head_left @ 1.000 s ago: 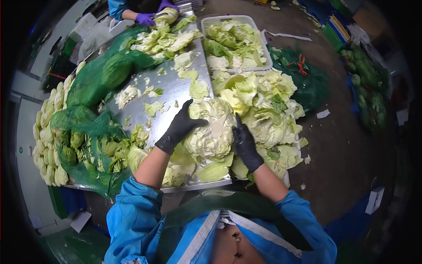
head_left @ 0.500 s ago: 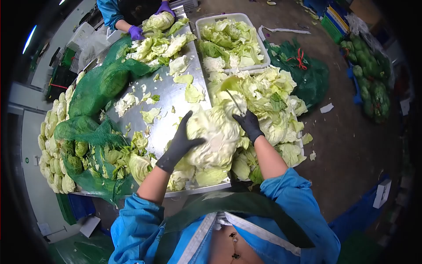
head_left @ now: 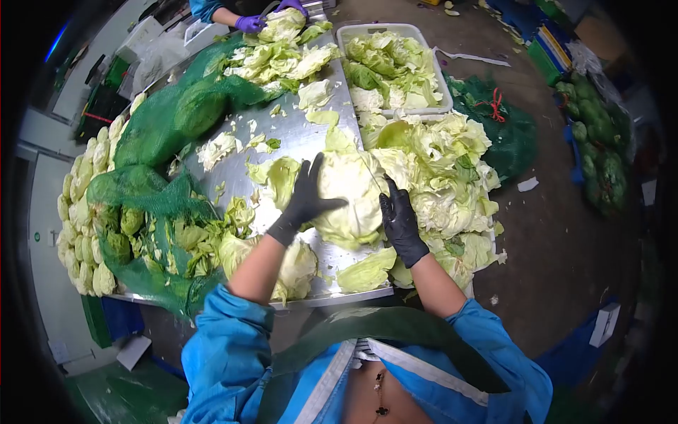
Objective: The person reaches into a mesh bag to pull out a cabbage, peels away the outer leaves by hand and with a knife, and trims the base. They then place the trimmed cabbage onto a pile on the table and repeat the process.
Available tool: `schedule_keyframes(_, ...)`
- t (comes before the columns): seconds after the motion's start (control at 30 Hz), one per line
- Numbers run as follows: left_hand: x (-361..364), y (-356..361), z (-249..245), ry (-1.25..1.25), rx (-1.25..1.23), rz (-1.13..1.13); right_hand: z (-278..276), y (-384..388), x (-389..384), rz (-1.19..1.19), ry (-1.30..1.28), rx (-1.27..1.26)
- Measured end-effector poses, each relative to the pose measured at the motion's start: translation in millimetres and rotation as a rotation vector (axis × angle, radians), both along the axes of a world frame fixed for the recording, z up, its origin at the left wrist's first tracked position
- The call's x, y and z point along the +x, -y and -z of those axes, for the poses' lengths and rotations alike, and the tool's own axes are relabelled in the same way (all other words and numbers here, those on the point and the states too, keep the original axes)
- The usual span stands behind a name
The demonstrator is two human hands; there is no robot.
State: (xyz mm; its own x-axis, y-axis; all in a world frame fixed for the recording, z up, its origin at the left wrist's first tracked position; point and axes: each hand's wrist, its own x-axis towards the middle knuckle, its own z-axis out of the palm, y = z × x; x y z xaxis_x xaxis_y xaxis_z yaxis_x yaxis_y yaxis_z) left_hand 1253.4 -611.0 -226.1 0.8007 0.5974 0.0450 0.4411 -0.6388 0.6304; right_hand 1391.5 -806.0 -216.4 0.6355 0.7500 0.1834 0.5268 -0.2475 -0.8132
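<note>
A pale green cabbage head (head_left: pixel 351 201) rests on the metal table between my two black-gloved hands. My left hand (head_left: pixel 308 198) grips its left side, with thumb and fingers spread over the leaves. At its right side is my right hand (head_left: pixel 401 220), fingers curled round a thin knife (head_left: pixel 379 178); the blade is hard to make out and the handle is mostly hidden. A loose leaf (head_left: pixel 367 270) lies below the head, and more leaves (head_left: pixel 284 178) lie beside my left hand.
Loose leaves (head_left: pixel 445 191) heap up at the right, below a white crate (head_left: pixel 446 99) of leaves. Green net bags (head_left: pixel 166 134) cover the left of the metal table (head_left: pixel 296 131), beside stacked cabbages (head_left: pixel 81 205). A co-worker's purple-gloved hand (head_left: pixel 249 25) handles cabbage at the far end.
The cabbage head has turned in my hands and sits over the table. My right hand has come down along its side. Leaves have spread left of it, and the view has shifted.
</note>
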Motion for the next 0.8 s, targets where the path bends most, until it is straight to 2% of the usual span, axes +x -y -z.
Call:
schedule_keyframes(0.1,5,16,-3,0.102,-0.162,-0.064,-9,-1,-10,0.093,0.07,-0.233)
schedule_keyframes(0.27,7,37,-13,0.044,0.007,-0.14,-22,-28,-14,0.212,0.194,-0.426)
schedule_keyframes(0.33,0,44,-11,0.001,-0.013,-0.153,0,-33,19,0.261,0.099,-0.504)
schedule_keyframes(0.37,-9,43,-1,0.085,0.024,-0.085,20,-31,50,0.263,0.05,-0.487)
schedule_keyframes(0.4,-15,34,4,0.172,0.079,-0.01,17,-32,65,0.185,-0.048,-0.596)
schedule_keyframes(0.47,-27,23,13,0.306,0.034,0.093,26,-40,58,0.246,-0.153,-0.499)
schedule_keyframes(0.5,-28,17,13,0.347,-0.02,0.12,62,-35,69,0.234,-0.15,-0.497)
schedule_keyframes(0.53,-32,19,12,0.379,-0.085,0.143,123,-19,85,0.217,-0.108,-0.488)
schedule_keyframes(0.57,-38,27,8,0.374,-0.09,0.124,155,-8,93,0.195,-0.062,-0.478)
schedule_keyframes(0.6,-41,35,0,0.35,-0.04,-0.027,148,-4,97,0.244,-0.243,-0.514)
schedule_keyframes(0.63,-45,43,-4,0.324,0.012,-0.175,139,5,100,0.314,-0.262,-0.449)
schedule_keyframes(0.67,-51,55,1,0.345,-0.184,-0.324,135,13,102,0.39,-0.291,-0.381)
schedule_keyframes(0.73,-48,53,54,0.413,-0.663,-0.332,105,20,88,0.454,0.05,-0.206)
schedule_keyframes(0.77,-41,58,43,0.422,-0.761,-0.366,77,18,70,0.39,0.006,0.074)
schedule_keyframes(0.8,-24,52,23,0.444,-0.847,-0.387,53,20,56,0.284,-0.078,-0.075)
